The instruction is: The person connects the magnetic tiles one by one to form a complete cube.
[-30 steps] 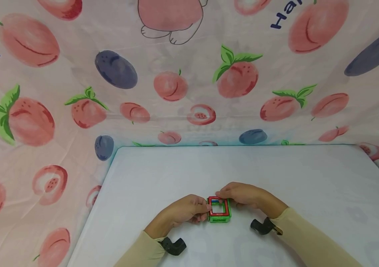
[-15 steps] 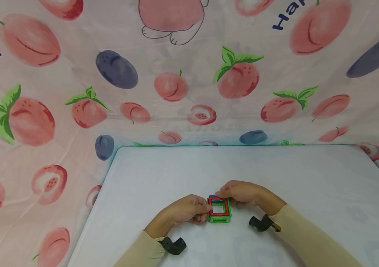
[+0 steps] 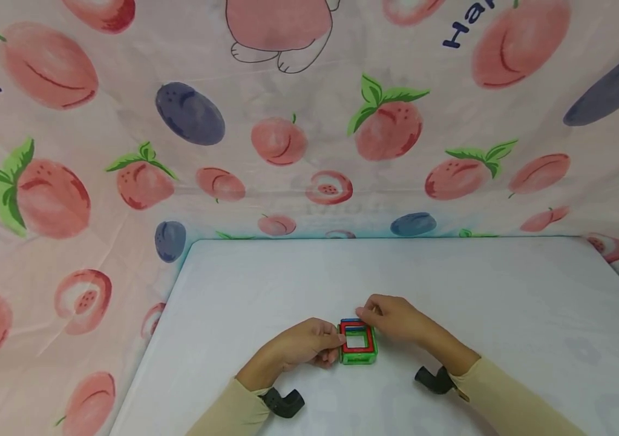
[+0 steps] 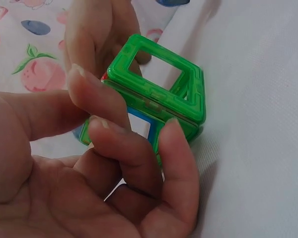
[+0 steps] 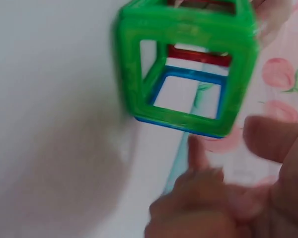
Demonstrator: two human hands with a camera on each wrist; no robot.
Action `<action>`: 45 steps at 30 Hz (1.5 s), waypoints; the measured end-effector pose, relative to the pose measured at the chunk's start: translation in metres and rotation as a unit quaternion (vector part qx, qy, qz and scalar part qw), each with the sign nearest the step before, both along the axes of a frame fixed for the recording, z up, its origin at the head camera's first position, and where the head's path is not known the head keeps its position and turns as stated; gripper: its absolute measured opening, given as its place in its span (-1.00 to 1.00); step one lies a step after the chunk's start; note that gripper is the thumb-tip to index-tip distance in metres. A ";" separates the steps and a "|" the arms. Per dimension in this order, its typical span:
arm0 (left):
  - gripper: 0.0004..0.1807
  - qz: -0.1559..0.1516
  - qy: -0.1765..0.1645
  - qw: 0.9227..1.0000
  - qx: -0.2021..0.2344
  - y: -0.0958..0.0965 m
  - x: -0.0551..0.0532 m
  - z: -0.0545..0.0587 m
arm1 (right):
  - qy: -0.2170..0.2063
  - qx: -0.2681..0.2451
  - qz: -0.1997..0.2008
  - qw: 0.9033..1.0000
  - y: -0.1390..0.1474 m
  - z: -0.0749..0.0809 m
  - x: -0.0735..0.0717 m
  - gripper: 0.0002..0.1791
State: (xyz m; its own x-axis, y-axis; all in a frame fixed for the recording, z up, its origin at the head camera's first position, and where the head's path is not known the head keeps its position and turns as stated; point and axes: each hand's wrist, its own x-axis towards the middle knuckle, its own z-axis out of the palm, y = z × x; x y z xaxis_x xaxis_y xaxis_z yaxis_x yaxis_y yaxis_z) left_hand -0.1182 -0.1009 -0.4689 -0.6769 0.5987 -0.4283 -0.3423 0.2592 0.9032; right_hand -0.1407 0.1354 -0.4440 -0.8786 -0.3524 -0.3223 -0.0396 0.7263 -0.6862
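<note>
A small hollow cube of frame-like magnetic tiles stands on the white table, with a red tile (image 3: pixel 360 349) facing up and a green tile (image 3: pixel 358 359) toward me. A blue tile (image 3: pixel 350 320) forms the far side. My left hand (image 3: pixel 309 342) pinches the cube at its left side, thumb on the red frame. Other left fingers curl beside the green tile (image 4: pixel 161 95) in the left wrist view. My right hand (image 3: pixel 396 316) is at the far right corner. In the right wrist view its index finger (image 5: pixel 194 151) reaches the blue edge (image 5: pixel 181 129), while the thumb stays apart.
The white table (image 3: pixel 244 278) spreads around both hands. A fruit-printed cloth (image 3: pixel 287 79) hangs behind and on the left side. Black wrist cameras (image 3: pixel 283 402) sit at both sleeve cuffs.
The right hand has shifted slightly, its wrist moving right and down, with its fingertips still by the far right corner. More blue shows at the back edge. The left hand has kept its hold.
</note>
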 end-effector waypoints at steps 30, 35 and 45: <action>-0.81 -0.025 0.004 1.000 -0.007 0.001 0.004 0.000 | -0.102 -0.154 0.005 0.983 0.020 -0.015 0.036 -0.62; -0.80 -0.023 0.009 1.000 -0.006 0.001 0.005 0.000 | -0.093 -0.147 0.006 0.985 0.022 -0.016 0.037 -0.64; -0.80 -0.013 0.012 1.000 -0.008 0.001 0.004 -0.002 | -0.074 -0.137 0.012 0.988 0.021 -0.019 0.035 -0.65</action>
